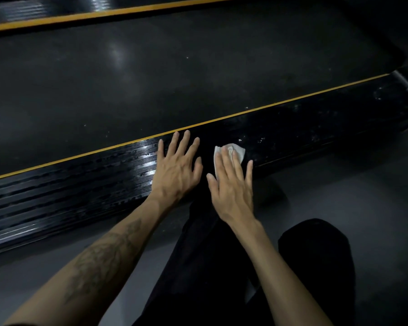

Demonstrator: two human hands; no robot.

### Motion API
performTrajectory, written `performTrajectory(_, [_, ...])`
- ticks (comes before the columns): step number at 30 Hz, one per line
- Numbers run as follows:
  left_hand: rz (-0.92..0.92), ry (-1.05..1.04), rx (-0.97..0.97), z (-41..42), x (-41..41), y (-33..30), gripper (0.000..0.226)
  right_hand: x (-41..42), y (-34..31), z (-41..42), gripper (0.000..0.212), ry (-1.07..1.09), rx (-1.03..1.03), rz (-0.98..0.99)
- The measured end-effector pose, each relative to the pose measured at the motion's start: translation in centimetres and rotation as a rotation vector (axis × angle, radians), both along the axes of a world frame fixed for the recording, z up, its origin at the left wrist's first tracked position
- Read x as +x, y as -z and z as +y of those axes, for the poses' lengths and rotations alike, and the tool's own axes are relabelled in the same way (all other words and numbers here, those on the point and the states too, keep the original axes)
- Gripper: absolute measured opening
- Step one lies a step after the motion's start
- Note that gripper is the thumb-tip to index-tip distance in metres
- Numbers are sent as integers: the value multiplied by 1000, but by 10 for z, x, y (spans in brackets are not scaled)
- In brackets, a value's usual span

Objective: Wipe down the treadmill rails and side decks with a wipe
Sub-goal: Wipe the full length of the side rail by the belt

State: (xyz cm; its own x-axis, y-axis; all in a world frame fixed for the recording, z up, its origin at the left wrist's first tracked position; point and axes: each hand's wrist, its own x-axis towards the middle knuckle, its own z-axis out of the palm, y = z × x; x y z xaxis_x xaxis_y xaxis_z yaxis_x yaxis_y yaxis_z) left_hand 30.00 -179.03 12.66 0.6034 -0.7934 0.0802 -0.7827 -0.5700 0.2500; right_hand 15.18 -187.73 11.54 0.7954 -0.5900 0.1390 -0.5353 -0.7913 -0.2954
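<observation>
A person crouches beside a treadmill, knees in black trousers [222,267] filling the lower frame and partly covering the near edge of the side deck [80,189] below the hands. The left forearm, marked with a dark tattoo [99,257], reaches in from the lower left. The left hand [177,170] lies flat on the deck with fingers spread and straight, holding nothing. Just beside it, the right hand [231,184] presses straight, slightly parted fingers down on a white wipe [233,150], pinning it to the deck rather than clutching it; the crumpled cloth shows only beyond the fingertips, the rest hidden under the palm.

The wipe sits on the near side deck, about midway along its visible length and a little short of the yellow stripe [245,114] that runs along the deck's inner edge. The deck is glossy black and ribbed; left of the hands it gleams with reflected light, while to the right pale specks and smudges dot the surface. Beyond the stripe lies the dull, dusty running belt [174,67], and past it a second deck [57,8] with its own yellow line. A grey floor [339,189] spreads to the right, the room dim
</observation>
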Motion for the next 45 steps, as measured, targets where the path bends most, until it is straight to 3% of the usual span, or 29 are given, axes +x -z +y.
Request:
performTrajectory(8, [-5,-15,-14,-1,-1,0,68,-11,6,0,65,89,-15,-21])
performTrajectory(14, [19,11,50,-3,1,-2,73,-1,1,-14,64,-32,-17,18])
performTrajectory(19, [31,-28,97,-14,-5,-8,65,-12,5,-11,63,111,-34,-25])
performTrajectory(26, [-1,-48,4,-20,-8,-3,64,-9,0,-22,61,-49,-45,-6])
performTrajectory(31, [4,5,37,-23,-7,1,70,-25,8,-19,64,111,-87,6])
performTrajectory(37, [33,-12,78,-30,-9,-3,74,-19,2,-25,63,-35,-54,21])
performTrajectory(42, [29,-40,73,-35,-12,-5,76,-24,5,-30,62,121,-60,0])
performTrajectory(45, [33,-52,70,-38,-13,-7,74,-21,9,-18,64,106,-47,-21])
